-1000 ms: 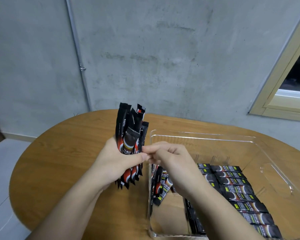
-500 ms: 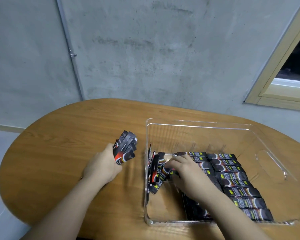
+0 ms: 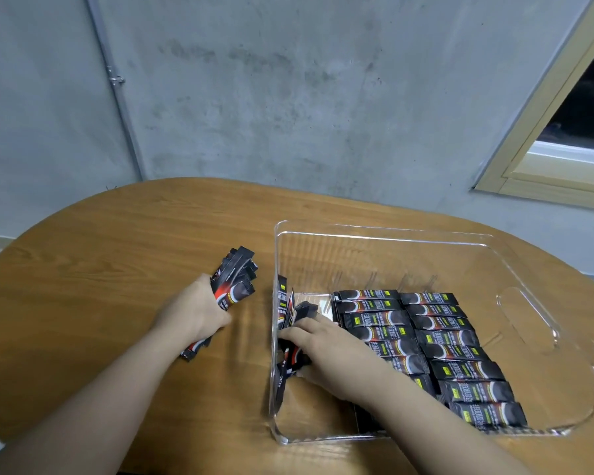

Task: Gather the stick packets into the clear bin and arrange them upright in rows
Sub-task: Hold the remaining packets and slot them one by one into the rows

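Observation:
A clear bin [image 3: 384,234] stands on the right half of the wooden table [image 3: 117,241]. Inside it, black stick packets [image 3: 436,341] lie flat in two neat columns. My left hand [image 3: 194,311] rests on the table just left of the bin, closed around a bundle of stick packets [image 3: 235,281] whose ends stick out above and below the fist. My right hand [image 3: 326,347] is inside the bin at its left wall, fingers closed on a few leaning packets [image 3: 294,320] there.
A grey concrete wall with a vertical pipe [image 3: 114,80] rises behind the table. A window frame [image 3: 542,159] sits at the upper right. The bin has a cut-out handle [image 3: 525,313] in its right wall. Bare wood stretches left of my left hand.
My left hand has lowered its bundle from upright in the air down to the table. My right hand left the bundle, went into the bin and now grips packets at its left wall.

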Motion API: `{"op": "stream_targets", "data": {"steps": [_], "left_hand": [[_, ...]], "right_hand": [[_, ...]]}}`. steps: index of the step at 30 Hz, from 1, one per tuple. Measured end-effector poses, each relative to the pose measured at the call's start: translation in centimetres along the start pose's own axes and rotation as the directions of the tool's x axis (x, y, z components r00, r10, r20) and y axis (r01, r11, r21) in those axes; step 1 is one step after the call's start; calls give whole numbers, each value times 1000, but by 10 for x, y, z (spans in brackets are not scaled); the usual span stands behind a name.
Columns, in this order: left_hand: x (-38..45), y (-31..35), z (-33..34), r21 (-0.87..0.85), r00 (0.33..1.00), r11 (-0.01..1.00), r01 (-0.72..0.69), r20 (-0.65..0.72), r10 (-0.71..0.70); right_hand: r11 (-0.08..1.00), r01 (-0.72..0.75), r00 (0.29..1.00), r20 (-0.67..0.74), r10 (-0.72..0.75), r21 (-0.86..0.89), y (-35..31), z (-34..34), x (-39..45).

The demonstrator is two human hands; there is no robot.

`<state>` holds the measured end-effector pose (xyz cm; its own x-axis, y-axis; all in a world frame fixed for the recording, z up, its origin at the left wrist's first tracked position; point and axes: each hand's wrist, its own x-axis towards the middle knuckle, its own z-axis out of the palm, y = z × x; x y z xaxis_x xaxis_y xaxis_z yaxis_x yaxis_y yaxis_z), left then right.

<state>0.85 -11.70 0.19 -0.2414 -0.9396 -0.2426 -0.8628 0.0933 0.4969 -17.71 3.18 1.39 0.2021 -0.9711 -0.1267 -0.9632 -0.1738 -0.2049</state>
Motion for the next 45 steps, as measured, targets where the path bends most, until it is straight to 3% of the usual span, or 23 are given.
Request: {"op": "stream_targets", "data": {"steps": [6,15,23,28,36,45], "left_hand": [[4,4,5,100,1000,995,4,21,-6],[13,11,-3,99,990,995,10,136,-24],[12,12,-6,62,990,998,-5,141,-4],[10,13,-7,55,991,998,-20,133,12],[10,13,-8,30,987,999,-16,159,11],[9,13,-9,15,988,1000,-13,155,11]], "right_hand": [[982,16,1000,-13,-13,188,2,-11,-4],[949,198,977,132,-170,-243,5,-23,1],[875,282,957,180,-227,-394,15,-22,12],[856,328,945,149,-293,-399,12,-20,16],[742,434,859,-15,-512,-510,25,-12,20],[680,387,821,-103,-561,-623,33,-26,14]]}}
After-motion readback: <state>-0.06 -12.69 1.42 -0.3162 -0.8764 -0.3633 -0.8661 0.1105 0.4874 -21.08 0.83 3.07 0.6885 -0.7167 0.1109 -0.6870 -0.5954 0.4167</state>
